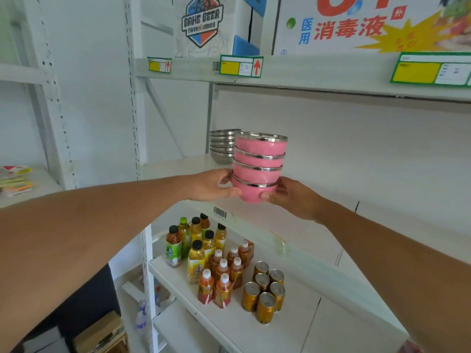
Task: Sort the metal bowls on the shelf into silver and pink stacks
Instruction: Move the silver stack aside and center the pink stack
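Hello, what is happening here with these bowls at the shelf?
A person holds a stack of four pink metal bowls with silver rims in both hands, the left hand and the right hand gripping the bottom bowl. A stack of plain silver metal bowls stands on the white shelf behind.

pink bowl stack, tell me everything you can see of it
The pink bowl stack is four nested bowls with glossy pink outsides and shiny steel rims, standing upright and nearly straight. It is held in the air in front of the middle shelf. The left hand and right hand grip the bottom bowl from either side, thumbs on its front. The silver stack stands behind it on the shelf.
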The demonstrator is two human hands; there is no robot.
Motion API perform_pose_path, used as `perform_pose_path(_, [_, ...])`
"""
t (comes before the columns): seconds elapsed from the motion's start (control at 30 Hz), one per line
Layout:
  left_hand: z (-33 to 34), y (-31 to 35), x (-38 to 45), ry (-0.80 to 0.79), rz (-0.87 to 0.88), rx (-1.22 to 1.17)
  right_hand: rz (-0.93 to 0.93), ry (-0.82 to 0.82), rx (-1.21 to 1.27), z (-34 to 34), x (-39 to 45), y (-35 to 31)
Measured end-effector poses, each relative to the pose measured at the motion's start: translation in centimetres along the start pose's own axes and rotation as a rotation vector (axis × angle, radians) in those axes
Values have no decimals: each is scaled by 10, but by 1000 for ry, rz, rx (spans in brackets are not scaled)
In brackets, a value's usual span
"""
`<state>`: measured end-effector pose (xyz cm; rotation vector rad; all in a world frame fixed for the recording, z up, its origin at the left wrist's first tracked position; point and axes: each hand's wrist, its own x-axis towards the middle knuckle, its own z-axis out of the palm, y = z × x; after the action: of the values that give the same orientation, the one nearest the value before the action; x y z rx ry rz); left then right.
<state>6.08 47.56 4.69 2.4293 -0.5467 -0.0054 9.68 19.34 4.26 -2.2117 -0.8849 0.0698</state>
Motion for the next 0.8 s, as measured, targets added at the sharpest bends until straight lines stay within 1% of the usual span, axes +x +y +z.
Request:
perform_pose_path(0.23, [11, -11, 38, 12, -51, 35, 17, -19, -24, -12, 29, 41])
perform_pose_path(0.43, [27, -28, 72, 6, -104, -3, 30, -90, 20, -20, 57, 78])
perform_pose_path(0.5, [29, -37, 80, -10, -90, -12, 36, -100, 10, -19, 64, 83])
perform_pose_path(0.63, [26, -55, 91, 28, -69, -50, 75, -24, 9, -11, 77, 91])
perform_pose_path(0.7, [25, -65, 95, 49, -64, -54, 74, 18, -30, -6, 79, 93])
perform_pose_path(0.8, [25, -74, 95, 81, -84, -54, 83, 85, -40, -1, 77, 94])
